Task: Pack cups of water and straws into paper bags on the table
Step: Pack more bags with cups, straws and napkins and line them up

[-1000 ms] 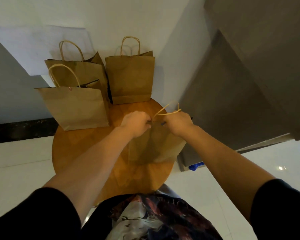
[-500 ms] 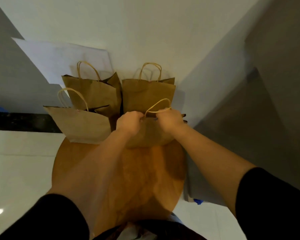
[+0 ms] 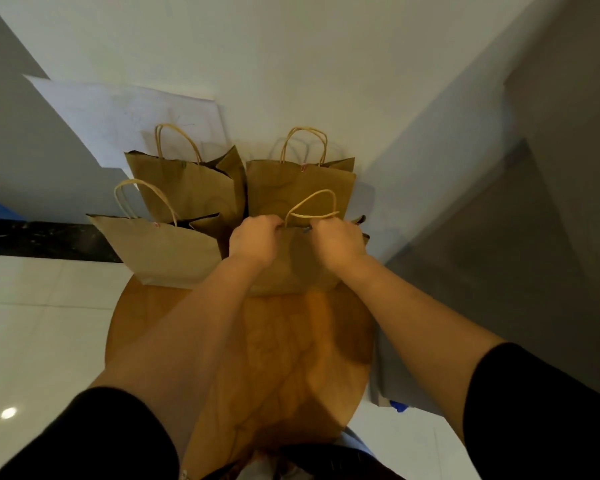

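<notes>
Carried farther back, the front bag [image 3: 291,268] stays pinched by both hands [image 3: 255,242] [image 3: 340,244].

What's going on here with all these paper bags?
A person is handling brown paper bags on a round wooden table. Both hands, the left hand and the right hand, grip the top edge of the nearest bag, which stands at the table's far side. Three more bags stand around it: one to its left and two behind. No cups or straws can be seen.
</notes>
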Action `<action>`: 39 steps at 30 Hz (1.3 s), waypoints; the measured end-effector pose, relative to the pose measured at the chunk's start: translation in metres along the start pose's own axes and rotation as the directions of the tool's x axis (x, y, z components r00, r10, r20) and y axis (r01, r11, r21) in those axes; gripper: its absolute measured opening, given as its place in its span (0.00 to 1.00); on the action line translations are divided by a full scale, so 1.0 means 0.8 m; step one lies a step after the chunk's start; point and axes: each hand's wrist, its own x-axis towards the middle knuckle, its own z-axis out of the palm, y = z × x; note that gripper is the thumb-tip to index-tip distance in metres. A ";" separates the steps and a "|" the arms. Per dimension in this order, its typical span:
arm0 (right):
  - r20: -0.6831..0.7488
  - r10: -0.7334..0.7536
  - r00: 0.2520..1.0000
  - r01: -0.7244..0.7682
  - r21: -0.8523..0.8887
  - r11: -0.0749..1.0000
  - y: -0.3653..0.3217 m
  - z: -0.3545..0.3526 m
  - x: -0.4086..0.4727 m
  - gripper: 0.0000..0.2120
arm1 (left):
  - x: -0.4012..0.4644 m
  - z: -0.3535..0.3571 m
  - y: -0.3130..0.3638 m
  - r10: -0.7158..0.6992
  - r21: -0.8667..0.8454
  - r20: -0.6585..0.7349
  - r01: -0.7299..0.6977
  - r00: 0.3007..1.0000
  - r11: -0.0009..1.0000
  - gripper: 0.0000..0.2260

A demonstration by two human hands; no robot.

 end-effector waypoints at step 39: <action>-0.340 0.650 0.679 -0.496 0.441 0.748 0.228 -0.154 -0.697 0.05 | -0.489 0.100 0.490 0.662 -0.095 -0.016 -0.660 0.750 0.745 0.09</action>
